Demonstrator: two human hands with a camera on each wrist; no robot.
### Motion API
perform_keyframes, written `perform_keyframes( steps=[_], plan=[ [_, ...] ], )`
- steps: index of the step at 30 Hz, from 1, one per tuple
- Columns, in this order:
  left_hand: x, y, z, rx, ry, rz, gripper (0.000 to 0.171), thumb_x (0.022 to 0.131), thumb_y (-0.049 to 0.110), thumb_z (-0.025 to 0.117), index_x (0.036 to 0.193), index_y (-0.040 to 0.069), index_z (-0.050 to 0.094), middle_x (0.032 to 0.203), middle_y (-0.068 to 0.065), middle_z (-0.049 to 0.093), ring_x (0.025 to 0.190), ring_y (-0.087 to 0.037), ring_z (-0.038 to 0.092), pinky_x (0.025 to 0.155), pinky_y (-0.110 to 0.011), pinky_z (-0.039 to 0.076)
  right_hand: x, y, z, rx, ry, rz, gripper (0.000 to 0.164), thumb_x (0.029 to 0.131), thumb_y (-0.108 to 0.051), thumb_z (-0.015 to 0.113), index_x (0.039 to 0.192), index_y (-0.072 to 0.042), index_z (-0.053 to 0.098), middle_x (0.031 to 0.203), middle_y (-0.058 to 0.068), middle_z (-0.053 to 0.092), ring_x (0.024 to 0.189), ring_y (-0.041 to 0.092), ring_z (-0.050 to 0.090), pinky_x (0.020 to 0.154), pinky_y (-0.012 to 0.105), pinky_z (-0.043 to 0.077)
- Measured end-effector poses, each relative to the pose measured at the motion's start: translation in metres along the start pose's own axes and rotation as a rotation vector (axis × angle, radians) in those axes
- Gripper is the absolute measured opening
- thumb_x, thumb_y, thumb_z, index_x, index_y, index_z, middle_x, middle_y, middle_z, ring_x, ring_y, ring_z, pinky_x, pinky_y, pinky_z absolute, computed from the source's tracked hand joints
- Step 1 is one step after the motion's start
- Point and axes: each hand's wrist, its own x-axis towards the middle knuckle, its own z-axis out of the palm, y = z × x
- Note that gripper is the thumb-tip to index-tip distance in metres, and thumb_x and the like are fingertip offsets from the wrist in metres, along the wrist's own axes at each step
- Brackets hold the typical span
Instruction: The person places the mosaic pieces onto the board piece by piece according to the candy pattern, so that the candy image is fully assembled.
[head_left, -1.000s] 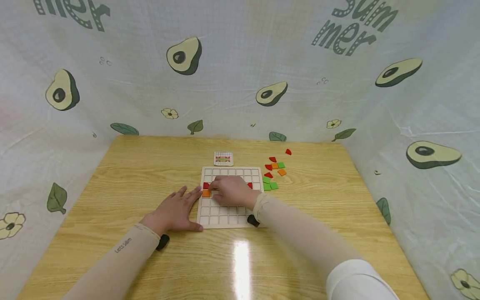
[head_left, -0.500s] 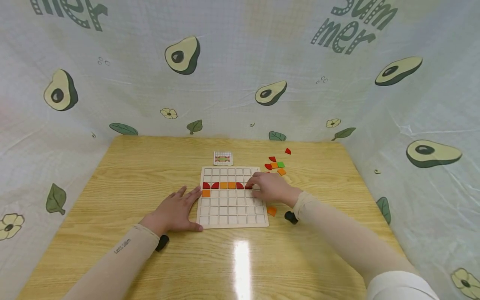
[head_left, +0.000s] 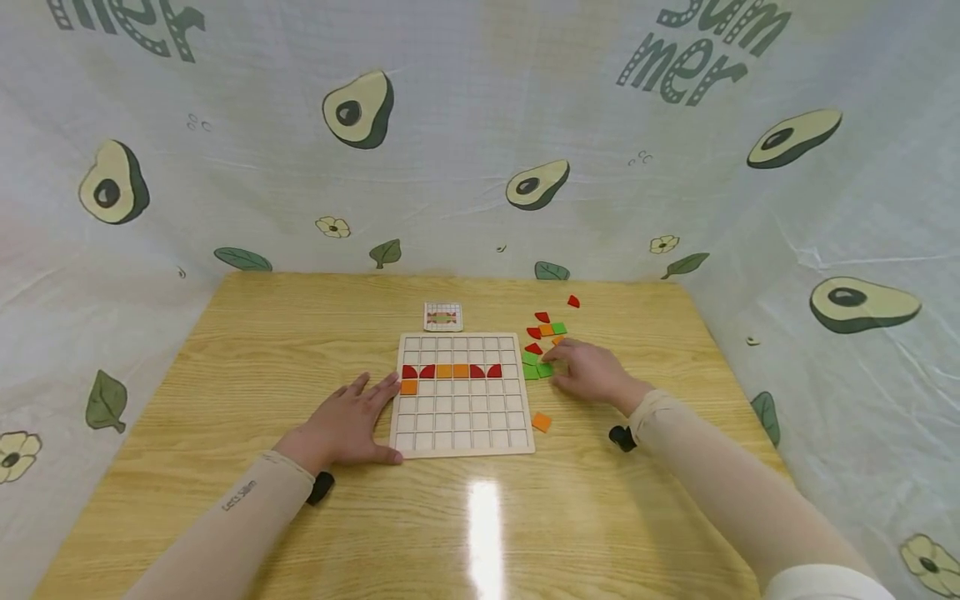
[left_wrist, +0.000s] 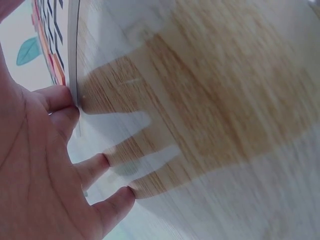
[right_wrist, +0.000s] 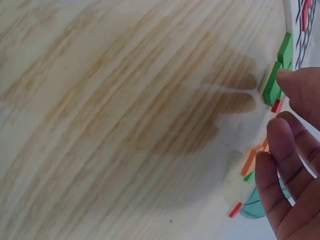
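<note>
A pale wooden grid board [head_left: 465, 425] lies on the table. One of its rows bears red quarter-circle pieces [head_left: 494, 372] at both ends and two orange squares [head_left: 452, 372] between them; another orange square [head_left: 408, 387] sits below at the left. My left hand [head_left: 341, 429] is spread flat on the table, its thumb and fingertips against the board's left edge. My right hand [head_left: 596, 375] is over the loose pieces right of the board, its thumb at a green square tile [right_wrist: 272, 87] and the other fingers loosely bent, apart from the thumb.
Behind the board lies a small pattern card [head_left: 443, 317]. Loose red pieces [head_left: 542, 317], orange squares and green squares [head_left: 531, 372] are scattered at the board's right. One orange square [head_left: 542, 422] lies alone nearer the front. A printed cloth [head_left: 450, 150] hangs around the table.
My right hand has moved from the board's middle to its right side, where a red piece now lies at the row's end, then on to the green tiles. The left hand stays put.
</note>
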Motion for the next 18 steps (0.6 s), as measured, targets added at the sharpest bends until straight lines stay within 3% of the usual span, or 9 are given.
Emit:
perform_keyframes(
  steps=[9, 18],
  plan=[
    [0.001, 0.000, 0.001, 0.005, -0.016, 0.000, 0.112, 0.077, 0.074, 0.066, 0.158, 0.007, 0.027, 0.164, -0.007, 0.020, 0.146, -0.047, 0.017, 0.109, -0.067, 0.025, 0.004, 0.003, 0.009, -0.015, -0.022, -0.029, 0.029, 0.090, -0.020, 0.073, 0.118, -0.013, 0.072, 0.110, 0.002, 0.064, 0.076, 0.014, 0.053, 0.072, 0.035, 0.051],
    [0.000, -0.001, 0.001, 0.012, -0.017, -0.006, 0.112, 0.077, 0.075, 0.066, 0.159, 0.008, 0.026, 0.165, -0.007, 0.020, 0.146, -0.047, 0.017, 0.109, -0.067, 0.025, 0.002, 0.009, 0.012, 0.043, -0.010, -0.039, 0.028, 0.088, -0.020, 0.072, 0.116, -0.015, 0.073, 0.114, 0.000, 0.065, 0.086, 0.015, 0.057, 0.083, 0.039, 0.051]
  ],
)
